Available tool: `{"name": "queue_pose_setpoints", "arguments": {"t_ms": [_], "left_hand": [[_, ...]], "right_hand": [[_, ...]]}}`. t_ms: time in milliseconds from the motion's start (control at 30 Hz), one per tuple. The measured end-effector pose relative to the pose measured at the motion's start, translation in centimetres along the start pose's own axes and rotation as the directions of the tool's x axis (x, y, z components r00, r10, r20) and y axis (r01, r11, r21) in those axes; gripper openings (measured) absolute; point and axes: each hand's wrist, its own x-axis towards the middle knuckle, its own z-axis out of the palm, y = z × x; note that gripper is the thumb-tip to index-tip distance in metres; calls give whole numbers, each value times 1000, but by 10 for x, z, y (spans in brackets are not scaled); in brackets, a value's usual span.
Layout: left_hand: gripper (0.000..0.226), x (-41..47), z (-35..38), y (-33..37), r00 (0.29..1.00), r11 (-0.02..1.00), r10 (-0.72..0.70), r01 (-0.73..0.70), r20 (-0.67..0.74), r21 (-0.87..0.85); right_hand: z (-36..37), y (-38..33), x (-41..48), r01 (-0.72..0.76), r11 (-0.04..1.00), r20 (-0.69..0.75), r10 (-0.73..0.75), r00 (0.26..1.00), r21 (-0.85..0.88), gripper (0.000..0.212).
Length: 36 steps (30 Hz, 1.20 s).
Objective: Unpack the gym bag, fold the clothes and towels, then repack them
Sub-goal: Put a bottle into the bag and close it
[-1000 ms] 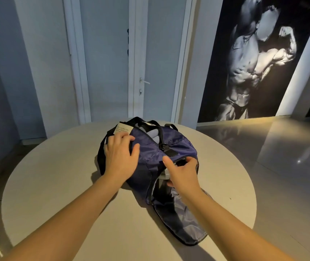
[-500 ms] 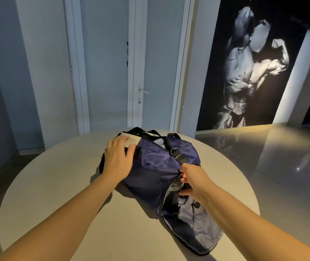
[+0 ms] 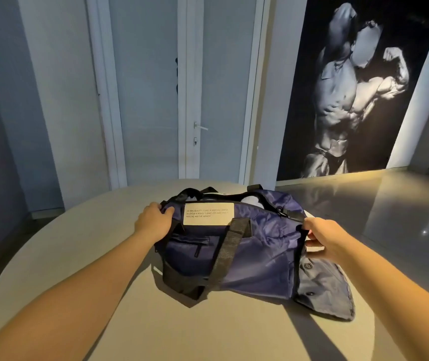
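Note:
A navy gym bag (image 3: pixel 257 254) with black webbing handles and a white text label lies broadside on the round table (image 3: pixel 78 256). My left hand (image 3: pixel 153 221) grips the bag's left end at the top edge. My right hand (image 3: pixel 323 237) grips the right end, beside an open grey-lined flap (image 3: pixel 323 293) that hangs out onto the table. The top zip is open and something pale (image 3: pixel 251 200) shows inside; what it is cannot be made out.
The table's far edge lies just behind the bag. White double doors (image 3: pixel 190 87) stand beyond it. A large black-and-white bodybuilder mural (image 3: pixel 351 87) covers the right wall, above a glossy tiled floor (image 3: pixel 390 204).
The bag has been turned so its long labelled side faces me. My hands have spread apart, left to the left end and right to the right end.

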Motion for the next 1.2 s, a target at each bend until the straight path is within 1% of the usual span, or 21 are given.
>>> {"name": "queue_pose_setpoints", "arguments": {"t_ms": [67, 133, 200, 267, 333, 467, 533, 600, 667, 733, 800, 833, 867, 900, 933, 967, 1000, 1067, 1100, 1133, 1200], "left_hand": [[57, 3, 7, 0, 1000, 990, -20, 22, -17, 136], [55, 6, 14, -1, 999, 987, -48, 46, 8, 156], [44, 5, 17, -3, 996, 996, -72, 69, 45, 61], [34, 1, 14, -2, 998, 998, -48, 51, 49, -48], [35, -6, 6, 5, 1000, 995, -10, 11, 5, -96], [38, -27, -20, 23, 994, 987, 72, -83, -88, -139], [35, -44, -29, 22, 992, 983, 100, -111, -80, -149], [29, -61, -30, 13, 993, 978, 106, -113, -46, -177], [26, -74, -30, 2, 994, 972, 109, -111, -19, -205], [30, -78, -32, -6, 995, 968, 96, -95, -6, -230], [42, -79, -38, -9, 998, 962, 61, -61, -10, -266], [47, -78, -40, -11, 999, 957, 32, -37, -21, -288], [48, -76, -42, -14, 999, 954, -1, -11, -40, -301], [46, -72, -43, -16, 997, 951, -32, 11, -63, -309], [42, -66, -43, -21, 995, 949, -53, 24, -84, -314], [38, -61, -44, -25, 994, 947, -67, 35, -90, -319], [39, -56, -44, -28, 994, 943, -84, 57, -68, -327], [54, -49, -43, -33, 989, 922, -143, 142, 25, -360], [53, -46, -42, -34, 985, 914, -159, 174, 71, -365], [45, -43, -41, -36, 983, 908, -155, 182, 100, -378], [33, -37, -40, -36, 984, 885, -139, 173, 108, -432]], "right_hand": [[0, 4, 15, 17, 999, -75, -14, 997, 34, 7], [2, 10, 32, 31, 997, -157, -20, 987, 70, 5], [4, 17, 47, 58, 994, -203, -37, 979, 96, 7], [-1, 38, 90, 94, 995, -236, -82, 968, 39, 10], [-6, 52, 126, 105, 993, -263, -87, 961, 57, 12], [-3, 23, 84, 101, 987, -275, -65, 959, 121, 24], [-2, 22, 78, 87, 988, -248, -53, 967, 128, 19], [-1, 26, 76, 79, 992, -188, -59, 980, 100, 10], [0, 28, 78, 83, 994, -183, -68, 981, 72, 9], [1, 24, 79, 72, 997, -151, -67, 986, 28, 14], [1, 16, 75, 65, 998, -156, -68, 985, -24, 18], [2, 12, 72, 94, 990, -224, -116, 968, -106, 23], [4, 6, 66, 148, 965, -304, -211, 929, -216, 27], [8, -2, 57, 215, 923, -367, -329, 870, -318, 30], [17, -11, 46, 303, 871, -386, -452, 804, -387, 32], [29, -22, 33, 414, 814, -356, -559, 748, -407, 32], [46, -33, 19, 523, 753, -287, -644, 709, -398, 31], [86, -54, -7, 668, 656, -83, -733, 676, -353, 31], [108, -62, -17, 709, 624, 27, -744, 667, -329, 31], [129, -68, -26, 738, 601, 129, -742, 658, -307, 32], [172, -79, -40, 763, 578, 322, -692, 646, -290, 30]]}}
